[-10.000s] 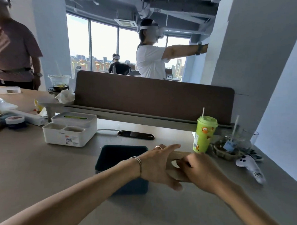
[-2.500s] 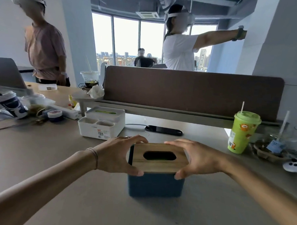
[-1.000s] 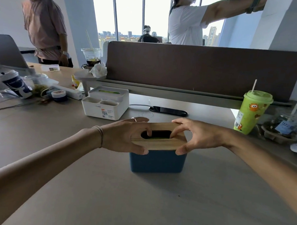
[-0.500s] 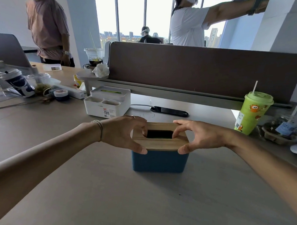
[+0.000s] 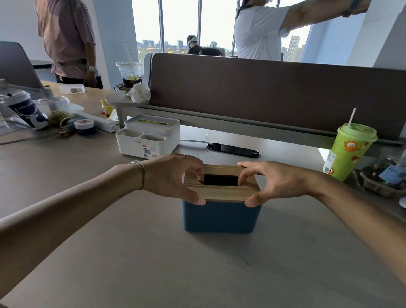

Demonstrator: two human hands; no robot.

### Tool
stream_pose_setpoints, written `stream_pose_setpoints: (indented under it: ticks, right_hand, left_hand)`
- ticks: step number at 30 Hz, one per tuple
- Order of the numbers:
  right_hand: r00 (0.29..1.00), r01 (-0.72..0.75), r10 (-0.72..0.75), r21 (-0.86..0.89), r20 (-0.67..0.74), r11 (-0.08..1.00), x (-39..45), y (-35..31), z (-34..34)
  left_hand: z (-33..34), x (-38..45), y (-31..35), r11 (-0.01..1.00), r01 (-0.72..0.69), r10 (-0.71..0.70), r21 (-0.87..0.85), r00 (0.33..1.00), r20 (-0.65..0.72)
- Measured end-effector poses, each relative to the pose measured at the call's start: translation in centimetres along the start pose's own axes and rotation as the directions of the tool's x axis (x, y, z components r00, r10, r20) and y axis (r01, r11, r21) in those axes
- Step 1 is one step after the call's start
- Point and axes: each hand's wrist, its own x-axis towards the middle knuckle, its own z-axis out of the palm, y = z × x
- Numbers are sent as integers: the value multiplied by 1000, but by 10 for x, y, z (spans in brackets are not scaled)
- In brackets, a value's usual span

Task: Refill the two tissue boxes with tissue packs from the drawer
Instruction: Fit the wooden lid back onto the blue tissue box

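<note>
A blue tissue box [image 5: 220,218] stands on the grey table [image 5: 192,274] in front of me, topped by a wooden lid [image 5: 221,193] with a dark oval slot. My left hand [image 5: 173,175] grips the lid's left end, fingertips at the slot edge and thumb on the front edge. My right hand [image 5: 275,182] grips the right end the same way. No tissue shows in the slot. A white tissue box [image 5: 149,138] with small compartments stands further back on the left. No drawer or tissue pack is in view.
A black phone [image 5: 233,149] lies behind the blue box. A green cup with a straw [image 5: 350,151] and a paper tray [image 5: 382,182] stand at the right. Cups and clutter [image 5: 43,116] fill the left. A brown divider [image 5: 281,94] runs across the back, with people beyond it.
Ten seconds ago the lid was off to the box's right; both hands have since set it on the blue box. In the last second their grip barely changed.
</note>
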Motion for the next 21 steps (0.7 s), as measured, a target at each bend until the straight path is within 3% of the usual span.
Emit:
stream_pose_setpoints:
  ticks: [16,19,21]
  right_hand:
    - [999,33,-32,-28,2,999,6,4,0]
    - [999,48,-47,59,-18,997,9,16,5]
    - [997,66,-57,210,-47,975,10,27,17]
  left_hand:
    - [12,6,-6,997,-1,0,-76,1000,-18]
    - [17,10,-13,973,24,-16,-229,999,36]
    - [22,12,-19,955,44,-26,-292,998,63]
